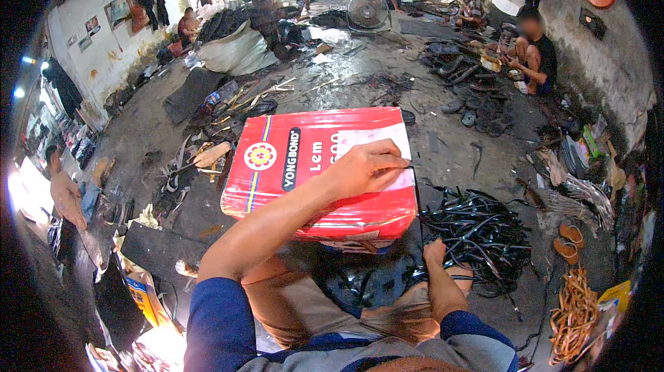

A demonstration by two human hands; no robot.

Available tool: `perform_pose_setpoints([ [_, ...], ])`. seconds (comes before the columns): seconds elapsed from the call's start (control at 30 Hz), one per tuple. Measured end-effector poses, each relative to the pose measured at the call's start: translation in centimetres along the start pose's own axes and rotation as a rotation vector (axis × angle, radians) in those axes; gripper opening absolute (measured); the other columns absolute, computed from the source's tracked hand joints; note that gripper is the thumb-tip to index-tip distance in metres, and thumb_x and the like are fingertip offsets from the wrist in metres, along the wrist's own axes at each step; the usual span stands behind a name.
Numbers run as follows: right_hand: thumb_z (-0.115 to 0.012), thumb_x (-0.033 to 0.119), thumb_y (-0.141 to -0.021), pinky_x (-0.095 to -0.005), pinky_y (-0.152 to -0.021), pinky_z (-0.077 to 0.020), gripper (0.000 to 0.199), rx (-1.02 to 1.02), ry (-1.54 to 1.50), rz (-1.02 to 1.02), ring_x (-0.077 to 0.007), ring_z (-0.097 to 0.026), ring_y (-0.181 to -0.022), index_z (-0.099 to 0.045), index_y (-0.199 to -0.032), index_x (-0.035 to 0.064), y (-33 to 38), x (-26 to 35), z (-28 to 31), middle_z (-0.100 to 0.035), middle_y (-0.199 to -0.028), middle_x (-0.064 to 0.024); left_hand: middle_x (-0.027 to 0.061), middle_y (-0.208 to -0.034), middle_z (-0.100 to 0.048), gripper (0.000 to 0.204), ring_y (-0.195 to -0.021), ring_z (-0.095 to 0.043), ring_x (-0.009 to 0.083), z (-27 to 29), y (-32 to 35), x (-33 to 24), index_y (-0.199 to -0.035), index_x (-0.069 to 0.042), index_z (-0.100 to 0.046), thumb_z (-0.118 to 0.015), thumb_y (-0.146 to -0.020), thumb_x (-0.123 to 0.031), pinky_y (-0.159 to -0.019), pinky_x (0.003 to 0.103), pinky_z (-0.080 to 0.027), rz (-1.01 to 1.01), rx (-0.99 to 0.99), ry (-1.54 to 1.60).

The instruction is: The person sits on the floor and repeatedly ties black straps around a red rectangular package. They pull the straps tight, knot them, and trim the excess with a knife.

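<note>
While the dark, wet floor of this crowded workshop is lying littered with scraps and sandals, a large red tin with a shiny top is standing in front of the person's knees. The left hand is resting on its right top edge, fingers pressed together and pinching a thin black strap. The right hand is gripping the strap lower down, beside a pile of black straps.

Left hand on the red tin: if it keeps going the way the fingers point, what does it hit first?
The left hand points right across the red tin. Just past the tin's right edge is a thin black strap, pinched at the fingers; beyond it, bare wet floor. Depth is uncertain.
</note>
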State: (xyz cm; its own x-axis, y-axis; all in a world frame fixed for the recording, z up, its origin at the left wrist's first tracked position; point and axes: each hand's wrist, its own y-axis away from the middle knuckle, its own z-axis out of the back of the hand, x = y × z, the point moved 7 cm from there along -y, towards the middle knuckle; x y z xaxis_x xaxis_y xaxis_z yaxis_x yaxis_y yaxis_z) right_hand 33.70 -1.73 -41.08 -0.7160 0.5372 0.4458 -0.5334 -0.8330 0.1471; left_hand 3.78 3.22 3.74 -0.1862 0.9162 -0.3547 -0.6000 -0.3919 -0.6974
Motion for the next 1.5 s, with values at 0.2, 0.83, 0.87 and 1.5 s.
perform_pose_setpoints([
  [0.2,-0.062,0.011,-0.087,-0.0494,-0.083,-0.0577,0.025,-0.048,0.086,0.003,-0.0436,-0.070,-0.093,-0.062,-0.105,-0.0065,1.2,0.7,2.4,-0.070,-0.100,-0.0283,0.0134,-0.112,-0.062,0.041,-0.111,-0.058,0.0336,0.0,-0.2,-2.0,-0.128,-0.011,-0.066,-0.067,-0.091,-0.029,-0.093,0.047,-0.048,-0.101,0.156,-0.270],
  [0.83,-0.063,0.014,-0.097,-0.0306,-0.063,-0.0455,0.010,-1.027,-1.065,0.081,-0.0142,-0.054,-0.070,-0.058,-0.099,0.0058,7.9,-4.4,31.1,-0.058,-0.083,-0.0033,0.0248,-0.163,-0.014,0.090,-0.146,-0.027,0.0463,-33.9,37.9,-1.1,-0.155,-0.016,-0.032,-0.069,-0.084,-0.056,-0.113,0.061,-0.033,1.090,0.867,-0.038],
  [0.87,-0.064,0.013,-0.096,-0.0294,-0.059,-0.0442,0.009,-0.900,-1.083,0.088,-0.0122,-0.052,-0.065,-0.058,-0.098,0.0063,9.2,-3.1,31.3,-0.057,-0.080,-0.0018,0.0251,-0.162,-0.014,0.084,-0.145,-0.029,0.0471,-34.5,38.5,-1.3,-0.154,-0.015,-0.035,-0.068,-0.086,-0.053,-0.111,0.059,-0.037,0.968,0.878,-0.181],
  [1.5,-0.080,0.014,-0.086,-0.0315,-0.092,-0.0496,0.060,1.068,-0.914,0.346,-0.0134,-0.061,-0.099,-0.052,-0.140,0.0080,23.0,13.9,18.4,-0.060,-0.125,-0.0054,0.0116,-0.087,-0.063,0.032,-0.075,-0.064,0.0248,-10.6,18.1,-9.0,-0.066,-0.002,-0.049,-0.076,-0.078,-0.010,-0.069,0.037,-0.052,0.720,0.095,0.380],
])
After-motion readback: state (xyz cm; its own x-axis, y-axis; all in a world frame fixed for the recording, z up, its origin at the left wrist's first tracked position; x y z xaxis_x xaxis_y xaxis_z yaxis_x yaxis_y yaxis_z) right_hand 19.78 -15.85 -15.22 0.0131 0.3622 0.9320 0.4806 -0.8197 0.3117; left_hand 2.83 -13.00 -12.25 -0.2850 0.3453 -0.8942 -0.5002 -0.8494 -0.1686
